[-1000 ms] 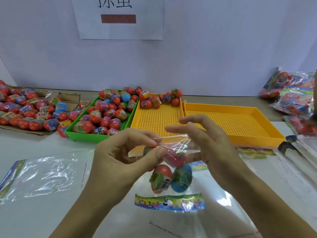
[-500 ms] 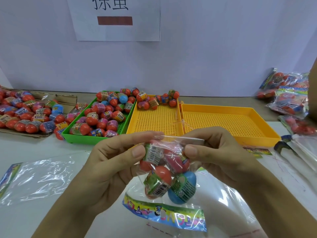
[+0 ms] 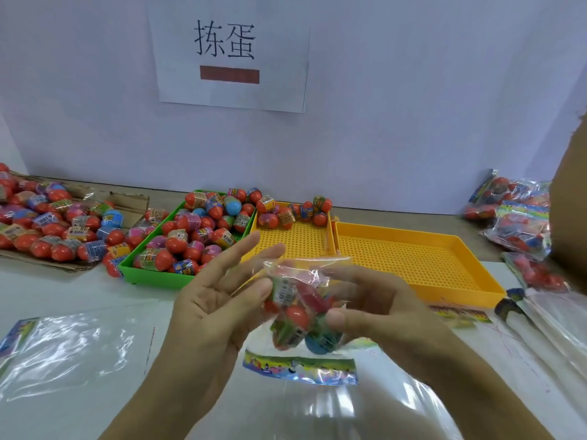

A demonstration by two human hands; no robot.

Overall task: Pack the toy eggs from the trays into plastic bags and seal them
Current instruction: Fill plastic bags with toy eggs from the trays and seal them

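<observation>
A small clear plastic bag (image 3: 298,315) with several toy eggs inside is held up in front of me, above the table. My right hand (image 3: 374,309) grips it from the right, fingers curled behind it and thumb on its front. My left hand (image 3: 216,300) is to the left of the bag with its fingers spread straight; only the thumb tip touches the plastic. Loose red toy eggs (image 3: 197,233) fill the green tray (image 3: 152,276). A few more eggs (image 3: 286,214) lie at the far end of the middle yellow tray (image 3: 295,246).
Another yellow tray (image 3: 413,262) sits to the right. Many eggs lie on cardboard (image 3: 47,223) at far left. Filled bags (image 3: 514,217) pile up at far right. Flat empty bags lie at left (image 3: 70,347), below my hands (image 3: 317,404) and stacked at right (image 3: 556,322).
My left hand has let go of the bag's top and spread its fingers. The right hand keeps its hold. The camera has tilted up a little.
</observation>
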